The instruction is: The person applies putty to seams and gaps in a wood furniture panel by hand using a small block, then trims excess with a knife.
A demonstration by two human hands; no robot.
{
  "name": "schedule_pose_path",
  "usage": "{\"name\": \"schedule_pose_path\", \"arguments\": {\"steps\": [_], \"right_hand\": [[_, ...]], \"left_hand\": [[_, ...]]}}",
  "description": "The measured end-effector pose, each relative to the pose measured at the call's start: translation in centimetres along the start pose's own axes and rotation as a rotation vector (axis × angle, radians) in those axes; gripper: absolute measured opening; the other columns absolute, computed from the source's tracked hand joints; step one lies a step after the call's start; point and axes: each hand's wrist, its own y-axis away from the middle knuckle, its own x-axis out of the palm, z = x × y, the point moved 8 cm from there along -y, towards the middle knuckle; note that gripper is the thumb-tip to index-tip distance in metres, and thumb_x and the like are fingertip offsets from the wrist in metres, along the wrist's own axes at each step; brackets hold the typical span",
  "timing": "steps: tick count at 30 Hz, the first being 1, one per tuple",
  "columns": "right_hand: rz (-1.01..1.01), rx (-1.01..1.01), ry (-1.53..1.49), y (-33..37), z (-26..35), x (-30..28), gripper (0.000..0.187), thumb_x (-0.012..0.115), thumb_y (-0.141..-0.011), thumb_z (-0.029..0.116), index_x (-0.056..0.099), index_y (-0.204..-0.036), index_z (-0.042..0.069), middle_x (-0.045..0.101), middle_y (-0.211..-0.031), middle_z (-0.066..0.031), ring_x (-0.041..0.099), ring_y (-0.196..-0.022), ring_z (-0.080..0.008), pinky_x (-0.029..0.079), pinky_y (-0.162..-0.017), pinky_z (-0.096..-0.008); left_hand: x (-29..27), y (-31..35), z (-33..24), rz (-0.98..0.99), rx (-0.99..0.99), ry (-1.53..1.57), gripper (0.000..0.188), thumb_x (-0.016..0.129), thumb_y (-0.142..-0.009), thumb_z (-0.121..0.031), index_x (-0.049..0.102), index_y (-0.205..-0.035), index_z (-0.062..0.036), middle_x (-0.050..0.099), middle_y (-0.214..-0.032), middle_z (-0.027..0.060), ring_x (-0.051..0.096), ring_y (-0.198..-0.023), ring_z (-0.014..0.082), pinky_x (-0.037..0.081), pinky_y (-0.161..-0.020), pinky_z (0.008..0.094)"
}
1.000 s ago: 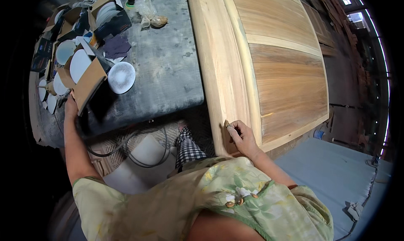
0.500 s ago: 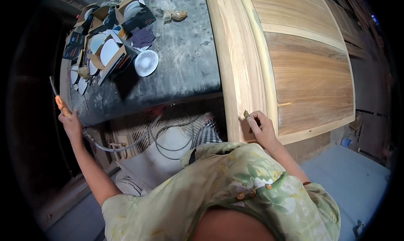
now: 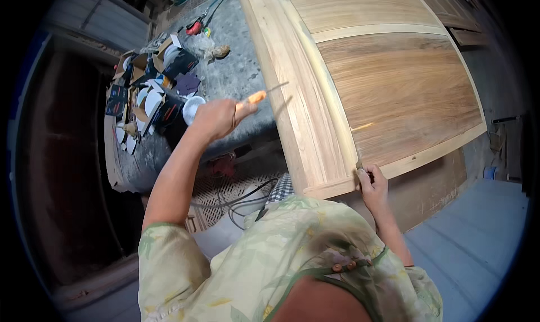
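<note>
My left hand (image 3: 218, 118) is closed around the orange handle of a screwdriver (image 3: 255, 97). Its thin metal shaft points right, over the left rail of a wooden panelled door (image 3: 396, 91). At the door's near edge, my right hand (image 3: 374, 187) pinches a small brownish piece (image 3: 359, 164) between thumb and fingers. That piece is too small to name and is next to the joint between the near rail and the pale strip.
A dusty dark worktable (image 3: 239, 57) stands left of the door. Open boxes of round white discs (image 3: 153, 102), a purple cloth (image 3: 187, 84), a clear plastic bag (image 3: 203, 45) and a red tool (image 3: 194, 28) lie on it. Dark hoses (image 3: 242, 201) loop below.
My left hand has swung from the far left to beside the door, carrying the screwdriver. My right hand has shifted right along the door's near edge with the small piece. The view has turned.
</note>
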Motion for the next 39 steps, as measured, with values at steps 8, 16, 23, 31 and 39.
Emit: {"name": "schedule_pose_path", "arguments": {"steps": [8, 16, 23, 31, 39], "right_hand": [[-0.283, 0.147, -0.115, 4.7, -2.2, -3.1, 0.01, 0.056, -0.091, 0.01, 0.055, -0.088, 0.0, 0.051, -0.063, -0.0007, 0.049, -0.052, -0.0054, 0.041, -0.048, -0.0222], [-0.572, 0.204, -0.046, 9.3, -0.7, -2.4, 0.011, 0.054, -0.093, 0.013, 0.055, -0.092, 0.002, 0.051, -0.063, 0.0003, 0.047, -0.052, -0.0053, 0.038, -0.048, -0.0202], [-0.714, 0.223, -0.07, 11.4, 1.2, -0.2, 0.011, 0.053, -0.092, 0.012, 0.054, -0.092, 0.001, 0.052, -0.063, -0.0006, 0.048, -0.053, -0.0059, 0.038, -0.049, -0.0206], [-0.785, 0.23, -0.004, 14.6, 0.1, 0.2, 0.009, 0.055, -0.092, 0.011, 0.056, -0.091, 0.002, 0.052, -0.06, 0.0002, 0.047, -0.051, -0.0038, 0.034, -0.046, -0.0198], [-0.706, 0.176, -0.074, 13.1, -0.2, -3.4, 0.01, 0.055, -0.091, 0.01, 0.055, -0.093, 0.0, 0.051, -0.064, -0.0003, 0.049, -0.053, -0.0053, 0.04, -0.049, -0.0209]], "left_hand": [[-6.3, -13.8, -9.5, -0.069, 0.251, -0.042, 0.089, 0.031, -0.08, -0.08, 0.066, -0.074, 0.0017, 0.065, -0.073, 0.0174, 0.064, -0.071, 0.0338, 0.049, -0.065, 0.0443], [-5.1, -13.8, -10.6, 0.182, 0.358, -0.045, 0.075, 0.039, -0.087, -0.07, 0.054, -0.058, -0.002, 0.048, -0.045, 0.0084, 0.057, -0.043, 0.0196, 0.048, -0.048, 0.0339], [-4.6, -8.4, -13.9, -0.06, 0.721, -0.394, 0.075, 0.035, -0.088, -0.068, 0.062, -0.07, -0.0002, 0.059, -0.056, 0.0148, 0.061, -0.058, 0.0331, 0.051, -0.058, 0.0406], [-2.1, -1.5, -10.0, 0.242, 0.771, -0.57, 0.073, 0.035, -0.089, -0.068, 0.06, -0.072, -0.0008, 0.058, -0.058, 0.0181, 0.061, -0.067, 0.038, 0.048, -0.064, 0.0437], [-3.4, -0.2, -12.5, 0.211, 0.683, -0.35, 0.066, 0.035, -0.093, -0.059, 0.057, -0.07, -0.0011, 0.057, -0.06, 0.0188, 0.059, -0.063, 0.038, 0.046, -0.062, 0.0458]]}}
